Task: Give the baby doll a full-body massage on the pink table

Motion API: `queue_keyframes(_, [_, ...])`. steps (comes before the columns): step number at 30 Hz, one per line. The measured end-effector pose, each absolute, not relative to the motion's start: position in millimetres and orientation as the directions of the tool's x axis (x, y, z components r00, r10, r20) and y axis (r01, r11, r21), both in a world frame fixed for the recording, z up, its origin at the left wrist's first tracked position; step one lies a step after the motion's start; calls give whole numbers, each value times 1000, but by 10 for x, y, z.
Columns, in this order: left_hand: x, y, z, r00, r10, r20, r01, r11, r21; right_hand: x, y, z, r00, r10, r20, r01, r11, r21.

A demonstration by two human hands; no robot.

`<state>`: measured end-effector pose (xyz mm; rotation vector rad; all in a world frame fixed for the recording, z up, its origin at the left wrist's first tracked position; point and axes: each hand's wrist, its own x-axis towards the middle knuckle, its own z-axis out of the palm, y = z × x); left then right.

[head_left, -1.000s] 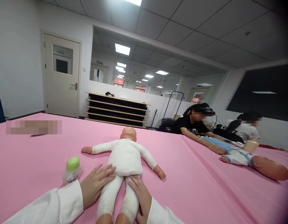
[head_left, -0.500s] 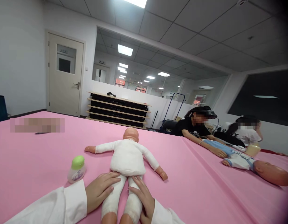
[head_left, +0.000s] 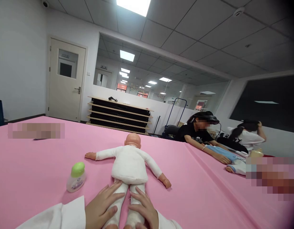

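Observation:
A baby doll (head_left: 130,163) with a white cloth body lies on the pink-covered table (head_left: 196,197), its head at the far end and its arms stretched out sideways. My left hand (head_left: 105,203) rests on the doll's left-side leg in view, fingers spread over the thigh. On the other leg lies my right hand (head_left: 145,208), its fingers also apart and laid across the cloth. Neither hand is wrapped round anything. Left of the doll stands a clear bottle with a green cap (head_left: 76,177), near my left sleeve.
At the right, a person in black (head_left: 196,132) reaches over another doll in blue and white (head_left: 237,165). Behind sits a person in white (head_left: 250,136). A pale bottle (head_left: 256,153) stands near them. Stacked shelving boards (head_left: 119,116) and a blue trolley (head_left: 174,117) are beyond the table.
Both hands have slid slightly down the doll's legs, towards me, with fingers spread more. The view has tilted up a little. The person in white has raised an arm to the head.

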<state>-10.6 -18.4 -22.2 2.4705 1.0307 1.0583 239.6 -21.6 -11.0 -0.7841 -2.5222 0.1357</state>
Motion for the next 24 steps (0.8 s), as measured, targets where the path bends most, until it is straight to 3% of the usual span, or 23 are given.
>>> queue_keyframes(5, [-86,-274,-68,557,637,534,416,-770,485,2382,-211,-144,-709,578,405,533,814,-230])
queue_keyframes(12, [-118,-304,105,724,438,533,189,-869,458,2375,-230,-183,-689,599,409,578,794,-189])
queue_keyframes(17, [-96,-283,58,481,617,623,196,-768,609,2341,-285,-130,-681,559,473,563,813,-152])
queue_keyframes(21, [-93,-198,-21,348,790,504,301,-604,738,2336,-337,-54,-686,448,573,497,864,-80])
queue_keyframes(24, [-100,-122,-90,335,848,410,404,-522,751,2342,-351,-28,-656,403,637,492,869,-43])
